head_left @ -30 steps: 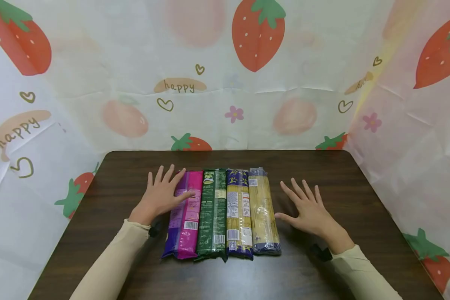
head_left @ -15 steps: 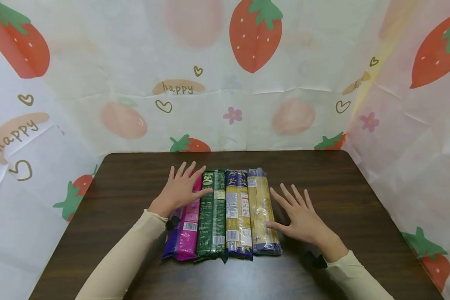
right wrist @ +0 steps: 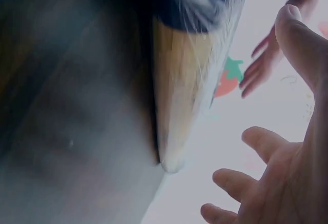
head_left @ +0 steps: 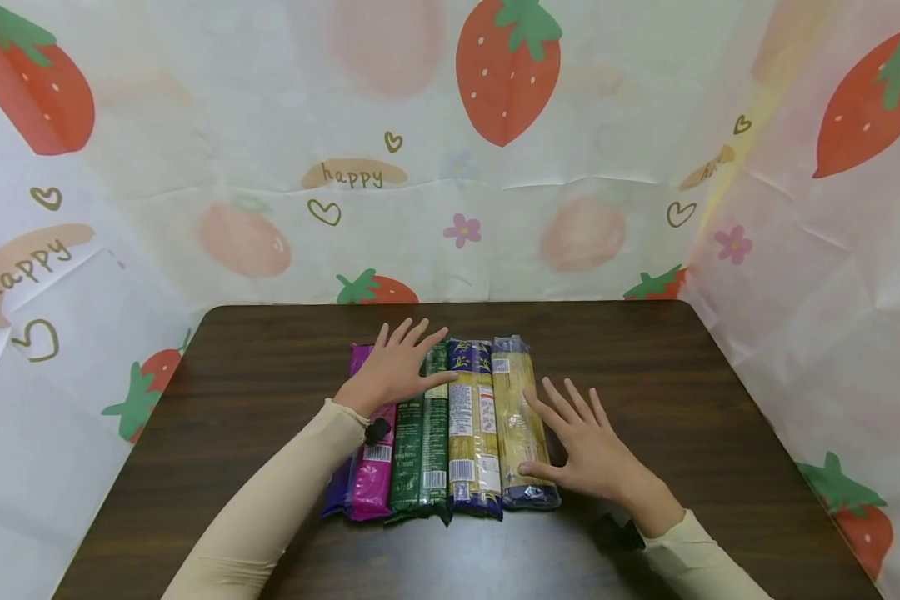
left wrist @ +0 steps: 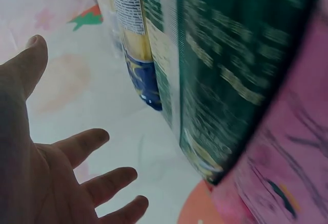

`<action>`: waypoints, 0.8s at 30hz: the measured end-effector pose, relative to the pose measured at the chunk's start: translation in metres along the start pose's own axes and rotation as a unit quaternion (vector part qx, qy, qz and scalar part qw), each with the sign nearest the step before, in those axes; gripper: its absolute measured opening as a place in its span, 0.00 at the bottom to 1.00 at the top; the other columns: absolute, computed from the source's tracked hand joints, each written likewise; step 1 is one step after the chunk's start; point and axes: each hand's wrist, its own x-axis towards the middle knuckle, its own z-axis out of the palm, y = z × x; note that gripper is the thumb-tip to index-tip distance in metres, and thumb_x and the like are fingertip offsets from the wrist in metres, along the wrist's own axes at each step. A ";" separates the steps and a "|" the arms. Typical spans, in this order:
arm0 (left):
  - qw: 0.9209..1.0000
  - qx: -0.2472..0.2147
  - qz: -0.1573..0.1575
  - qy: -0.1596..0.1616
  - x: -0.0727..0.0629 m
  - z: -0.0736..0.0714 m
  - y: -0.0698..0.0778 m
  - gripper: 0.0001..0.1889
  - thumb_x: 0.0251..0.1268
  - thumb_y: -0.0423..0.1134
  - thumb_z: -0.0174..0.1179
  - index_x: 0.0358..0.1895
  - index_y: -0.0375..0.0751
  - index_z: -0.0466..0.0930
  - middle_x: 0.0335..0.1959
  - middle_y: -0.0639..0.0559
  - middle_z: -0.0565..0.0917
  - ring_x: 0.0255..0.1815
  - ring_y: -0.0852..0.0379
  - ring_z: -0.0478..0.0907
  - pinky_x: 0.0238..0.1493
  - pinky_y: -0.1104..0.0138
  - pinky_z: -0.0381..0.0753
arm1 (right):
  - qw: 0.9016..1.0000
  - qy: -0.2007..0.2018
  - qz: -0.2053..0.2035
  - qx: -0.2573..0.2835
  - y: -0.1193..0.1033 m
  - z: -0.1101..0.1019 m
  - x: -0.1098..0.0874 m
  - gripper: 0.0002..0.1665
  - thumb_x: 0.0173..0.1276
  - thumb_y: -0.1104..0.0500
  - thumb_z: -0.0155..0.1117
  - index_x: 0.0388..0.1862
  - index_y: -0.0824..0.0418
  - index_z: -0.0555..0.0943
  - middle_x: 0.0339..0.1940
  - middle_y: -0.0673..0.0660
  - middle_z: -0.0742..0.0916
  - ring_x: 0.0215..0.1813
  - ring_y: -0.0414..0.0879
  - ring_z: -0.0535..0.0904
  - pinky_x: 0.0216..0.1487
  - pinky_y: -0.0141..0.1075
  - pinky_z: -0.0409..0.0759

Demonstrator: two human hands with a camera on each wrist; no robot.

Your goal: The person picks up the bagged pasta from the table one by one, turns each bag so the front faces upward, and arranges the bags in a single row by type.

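The left hand (head_left: 394, 369), empty with fingers spread, hovers over the green packet (head_left: 423, 450); the right hand (head_left: 591, 448), likewise, over the rightmost packet (head_left: 514, 417). Pink (head_left: 372, 490) and blue-topped (head_left: 474, 437) packets complete the tabletop (head_left: 645, 350) row. Probably stiff, slick, brittle inside; best held mid-length.

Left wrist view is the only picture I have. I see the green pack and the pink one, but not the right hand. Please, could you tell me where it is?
Observer: In the head view, the right hand partly overlaps the rightmost pack.
Operator: Thank you. Does it touch this pack?
Observer: I see no contact: in the right wrist view, backdrop shows between its fingers and the pack.
Operator: I understand. And on what does everything lie?
Observer: The packs lie on a dark brown table, as the head view shows.
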 end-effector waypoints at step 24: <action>0.997 -0.021 0.054 -0.043 0.055 0.015 0.040 0.45 0.79 0.72 0.52 0.88 0.52 0.56 0.87 0.45 0.61 0.87 0.43 0.56 0.86 0.45 0.50 | 0.999 -0.029 -0.033 0.015 -0.012 0.013 -0.007 0.65 0.66 0.22 0.68 0.91 0.50 0.56 0.89 0.65 0.58 0.87 0.72 0.48 0.81 0.74 0.45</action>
